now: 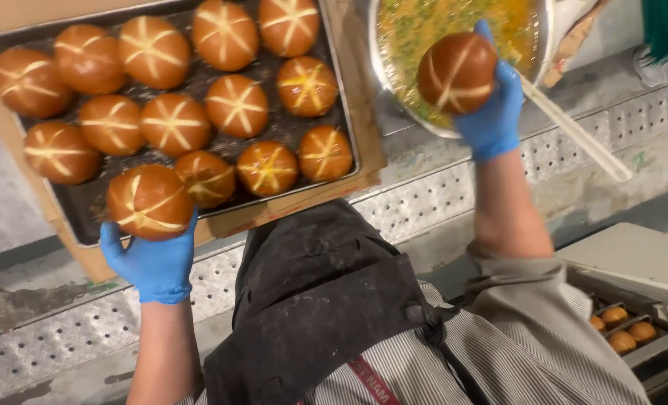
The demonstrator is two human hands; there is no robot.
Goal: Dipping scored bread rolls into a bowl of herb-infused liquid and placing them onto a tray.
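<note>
Each blue-gloved hand grasps one scored brown bun: the left hand (156, 264) cups its bun (151, 201) at the near edge of the baking tray (346, 112), while the right hand (493, 112) holds another bun (457, 72) over the metal bowl (387, 79) of yellow-green sauce, apparently for dipping.

Buns (172, 124) crowding tray (86, 214); bare perforated counter (424, 206) between hands.

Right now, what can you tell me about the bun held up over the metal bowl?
The bun is round, glossy and dark brown, with pale cuts crossing its top like a star. It looks baked and whole. The right hand, in a blue glove, grips it from behind and below, holding it above the metal bowl of yellow-green mixture, apart from the tray.
</note>
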